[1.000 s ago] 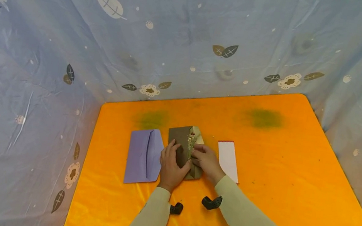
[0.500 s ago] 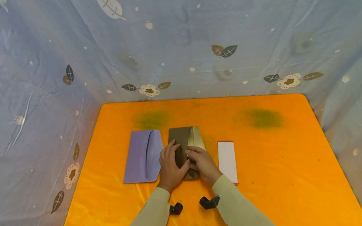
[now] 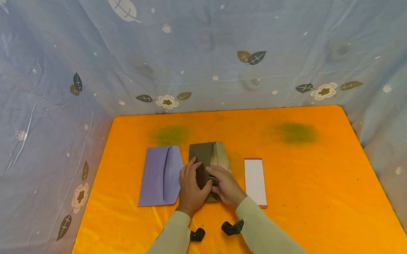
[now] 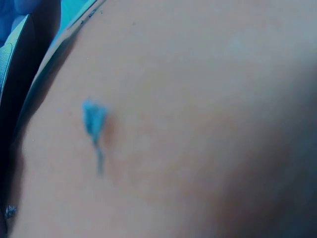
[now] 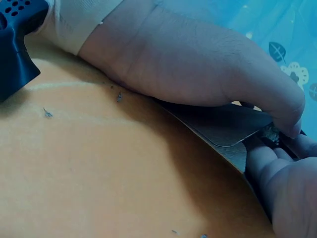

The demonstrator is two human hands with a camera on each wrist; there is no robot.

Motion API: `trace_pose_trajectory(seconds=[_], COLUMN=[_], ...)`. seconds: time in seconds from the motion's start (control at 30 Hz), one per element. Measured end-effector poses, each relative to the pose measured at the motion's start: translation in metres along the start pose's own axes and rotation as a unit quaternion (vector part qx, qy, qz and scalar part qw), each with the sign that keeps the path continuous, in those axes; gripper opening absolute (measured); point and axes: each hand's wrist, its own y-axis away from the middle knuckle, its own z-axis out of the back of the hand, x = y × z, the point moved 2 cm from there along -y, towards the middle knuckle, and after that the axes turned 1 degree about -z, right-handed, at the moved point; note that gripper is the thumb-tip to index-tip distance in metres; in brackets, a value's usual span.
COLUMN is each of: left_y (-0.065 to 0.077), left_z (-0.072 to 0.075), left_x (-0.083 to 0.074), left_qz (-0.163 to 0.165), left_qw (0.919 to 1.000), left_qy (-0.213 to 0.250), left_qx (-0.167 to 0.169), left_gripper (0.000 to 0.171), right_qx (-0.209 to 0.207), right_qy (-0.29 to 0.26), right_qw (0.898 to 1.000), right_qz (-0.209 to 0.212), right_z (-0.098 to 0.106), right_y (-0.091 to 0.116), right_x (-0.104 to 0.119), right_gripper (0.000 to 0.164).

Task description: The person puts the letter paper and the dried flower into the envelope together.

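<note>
A dark brown envelope (image 3: 200, 150) lies with its paler inner flap (image 3: 222, 158) turned out to the right. My left hand (image 3: 192, 187) rests on its left part, fingers spread and thumb near the opening. At that opening is my right hand (image 3: 227, 184), its fingers curled around a small bunch of dried flowers. Only a bit of the dried flowers (image 5: 270, 133) shows in the right wrist view, between the left thumb and the right fingers. Blurred skin fills most of the left wrist view, with a small plant fragment (image 4: 94, 119) on it.
Left of the brown envelope lies a purple envelope (image 3: 152, 176), its flap out. A white card (image 3: 255, 182) with red ends lies to the right. All rest on an orange cloth (image 3: 317, 183), where small crumbs are scattered. A patterned curtain (image 3: 201, 34) stands behind.
The dried flowers lay over the flap a second ago; now they are almost wholly hidden at the envelope and the hands. My right hand has shifted slightly left and nearer. The left stays put.
</note>
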Motion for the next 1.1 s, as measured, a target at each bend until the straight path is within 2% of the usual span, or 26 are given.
trace_pose_trajectory(seconds=[0.13,0.3,0.5,0.6,0.83,1.1], left_y=[0.0,0.001,0.0,-0.001,0.0,0.0], left_z=[0.0,0.002,0.002,0.001,0.002,0.0], left_x=[-0.001,-0.002,-0.002,-0.001,-0.004,-0.001], left_qz=[-0.005,0.006,0.007,0.006,0.007,0.019], left_qw=[1.0,1.0,0.9999,0.9999,0.9999,0.9996], left_qy=[0.001,0.002,-0.001,-0.003,-0.003,-0.008], left_qx=[-0.004,0.006,0.009,0.01,0.011,0.022], left_gripper=[0.061,0.062,0.061,0.061,0.061,0.062], right_qx=[0.006,0.014,0.028,0.021,0.001,-0.017], right_qy=[-0.039,-0.079,-0.094,-0.088,-0.049,-0.033], right_qw=[0.999,0.996,0.994,0.995,0.999,0.999], right_qz=[0.015,0.03,0.04,0.033,0.014,0.022], right_z=[-0.001,-0.004,-0.003,-0.001,0.012,0.026], right_y=[-0.001,-0.003,-0.003,-0.001,0.004,0.015], right_x=[-0.004,-0.009,-0.009,-0.006,0.0,0.012], right_gripper=[0.054,0.05,0.048,0.049,0.063,0.063])
